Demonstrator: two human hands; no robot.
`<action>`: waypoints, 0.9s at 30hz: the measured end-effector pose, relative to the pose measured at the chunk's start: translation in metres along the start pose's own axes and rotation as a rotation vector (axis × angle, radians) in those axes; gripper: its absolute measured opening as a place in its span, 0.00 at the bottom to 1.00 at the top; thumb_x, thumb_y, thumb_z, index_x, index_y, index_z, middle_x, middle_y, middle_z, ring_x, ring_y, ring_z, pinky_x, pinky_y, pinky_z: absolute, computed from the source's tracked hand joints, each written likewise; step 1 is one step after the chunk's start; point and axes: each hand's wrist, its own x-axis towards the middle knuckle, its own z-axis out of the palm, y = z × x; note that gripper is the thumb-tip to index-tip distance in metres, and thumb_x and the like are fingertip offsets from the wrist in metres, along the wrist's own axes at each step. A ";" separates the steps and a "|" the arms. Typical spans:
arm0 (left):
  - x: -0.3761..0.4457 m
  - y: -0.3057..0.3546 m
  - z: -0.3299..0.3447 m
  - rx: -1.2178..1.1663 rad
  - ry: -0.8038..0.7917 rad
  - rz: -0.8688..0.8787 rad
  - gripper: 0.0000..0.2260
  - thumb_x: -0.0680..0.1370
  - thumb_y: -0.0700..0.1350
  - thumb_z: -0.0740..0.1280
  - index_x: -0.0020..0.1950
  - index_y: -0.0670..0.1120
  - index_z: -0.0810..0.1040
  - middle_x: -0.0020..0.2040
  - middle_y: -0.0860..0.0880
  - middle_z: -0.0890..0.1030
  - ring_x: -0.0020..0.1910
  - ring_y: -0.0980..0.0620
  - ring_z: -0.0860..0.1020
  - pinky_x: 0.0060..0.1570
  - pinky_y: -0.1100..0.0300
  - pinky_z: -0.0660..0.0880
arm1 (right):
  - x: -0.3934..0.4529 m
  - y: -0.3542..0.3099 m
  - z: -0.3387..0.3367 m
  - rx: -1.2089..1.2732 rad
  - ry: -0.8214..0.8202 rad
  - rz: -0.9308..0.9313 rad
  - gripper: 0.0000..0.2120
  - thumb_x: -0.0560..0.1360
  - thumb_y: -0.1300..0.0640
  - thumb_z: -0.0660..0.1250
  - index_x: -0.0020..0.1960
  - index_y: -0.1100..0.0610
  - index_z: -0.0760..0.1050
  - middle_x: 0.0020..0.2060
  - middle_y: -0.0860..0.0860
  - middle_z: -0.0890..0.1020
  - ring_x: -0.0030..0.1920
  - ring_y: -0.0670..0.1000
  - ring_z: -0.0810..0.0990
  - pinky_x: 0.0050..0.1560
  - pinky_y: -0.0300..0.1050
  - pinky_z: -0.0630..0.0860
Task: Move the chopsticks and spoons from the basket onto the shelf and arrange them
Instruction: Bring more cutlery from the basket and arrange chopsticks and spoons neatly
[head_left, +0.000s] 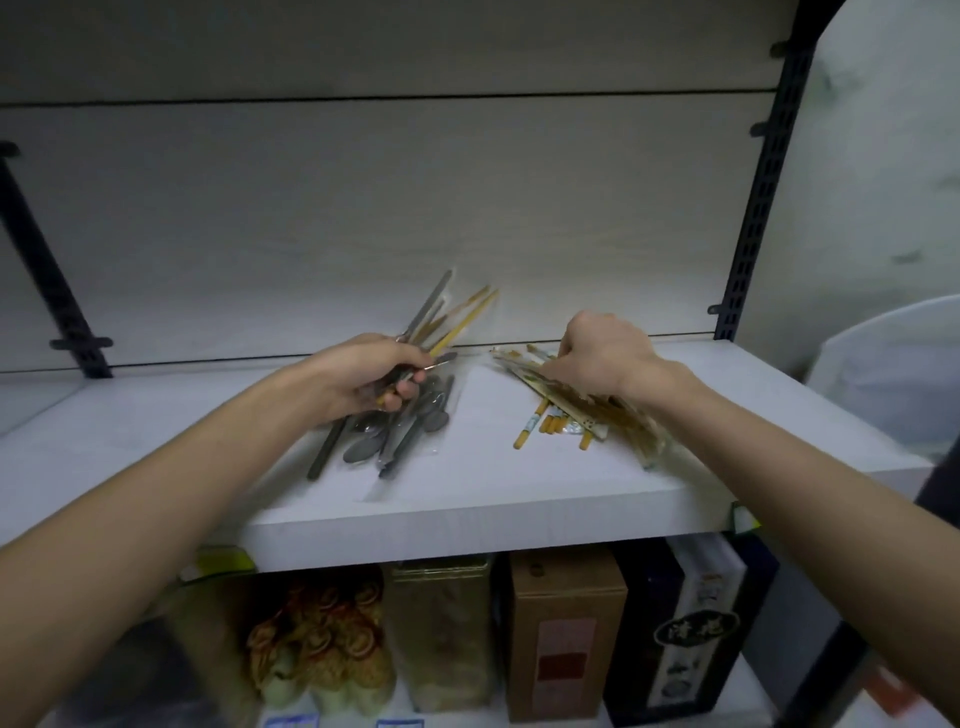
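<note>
In the middle of the frame a white shelf (519, 499) carries two piles of cutlery. The left hand (371, 376), left of centre, has its fingers curled round a mixed bundle (447, 317) of grey handles and yellow chopsticks in clear wrapping, whose ends fan upward and to the right against the pale back panel (363, 208). Just below that hand lie the spoons (410, 431), grey and wrapped in clear plastic, bowls pointing toward the lower left, resting on the shelf. The right hand (605, 358), right of centre, is curled knuckles-up over the pile of chopsticks (566, 415); its fingertips are hidden, so whether it pinches any of them cannot be told. These chopsticks, some in paper sleeves and some in clear wrap, lie slanted on the shelf with their yellow ends toward the front edge. The two piles are apart, with bare shelf between them. Under the shelf, at the bottom of the frame, stand a brown box (566, 634), a dark box (685, 634) with a white label and bags of biscuits (322, 649). A dark slotted upright (763, 171) runs up the right side. No basket can be made out with certainty.
</note>
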 end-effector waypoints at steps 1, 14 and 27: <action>0.000 0.000 -0.004 -0.001 0.005 -0.004 0.09 0.82 0.39 0.65 0.42 0.43 0.73 0.28 0.50 0.72 0.21 0.58 0.67 0.16 0.68 0.61 | 0.001 -0.001 -0.002 0.025 -0.029 0.006 0.14 0.73 0.46 0.69 0.45 0.57 0.82 0.38 0.53 0.81 0.44 0.58 0.80 0.41 0.44 0.72; -0.014 -0.019 -0.051 -0.022 0.114 0.028 0.03 0.80 0.39 0.68 0.47 0.42 0.76 0.29 0.50 0.75 0.23 0.56 0.69 0.19 0.65 0.64 | 0.005 -0.089 0.026 0.772 -0.233 0.130 0.16 0.73 0.49 0.74 0.33 0.58 0.78 0.25 0.52 0.75 0.22 0.49 0.68 0.22 0.35 0.63; -0.004 -0.008 -0.033 -0.067 -0.200 -0.038 0.04 0.82 0.42 0.65 0.48 0.44 0.75 0.34 0.50 0.74 0.25 0.57 0.70 0.19 0.67 0.66 | -0.013 -0.028 0.024 -0.072 0.032 0.094 0.14 0.68 0.48 0.75 0.40 0.56 0.75 0.39 0.54 0.78 0.46 0.58 0.80 0.40 0.44 0.70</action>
